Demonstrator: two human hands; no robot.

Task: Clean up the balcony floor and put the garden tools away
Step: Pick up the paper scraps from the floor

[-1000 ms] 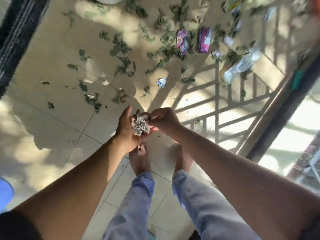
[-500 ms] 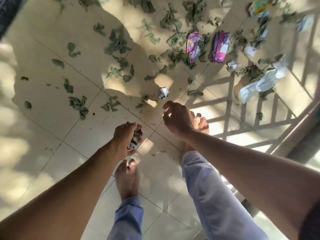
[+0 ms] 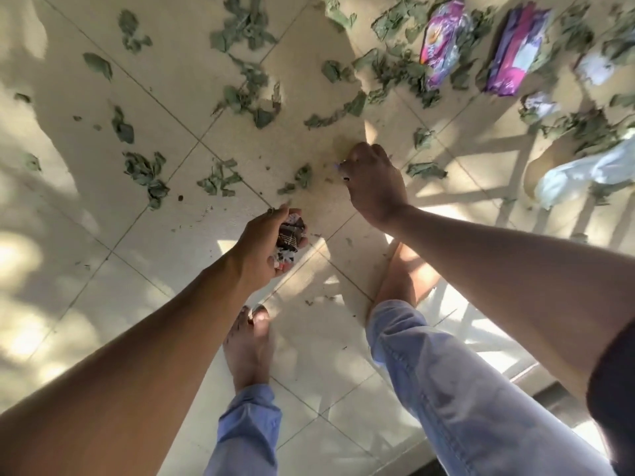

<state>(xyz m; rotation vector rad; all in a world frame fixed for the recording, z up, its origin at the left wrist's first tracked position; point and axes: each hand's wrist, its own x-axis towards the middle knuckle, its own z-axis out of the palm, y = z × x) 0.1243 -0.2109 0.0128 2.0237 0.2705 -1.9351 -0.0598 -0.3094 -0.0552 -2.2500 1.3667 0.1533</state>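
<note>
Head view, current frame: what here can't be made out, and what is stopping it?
- Right hand: seen from the back, its own knuckles hide whatever the curled fingers pinch; the grip cannot be judged.
- Crumpled printed paper wad: the left hand covers most of it.
- Two purple plastic wrappers: motion blur makes the print unreadable.
- White plastic bag: cut off by the right edge.

Left hand (image 3: 266, 240) curled around a crumpled wad, right hand (image 3: 372, 182) reaching down, fingers bent, both arms extended
</note>
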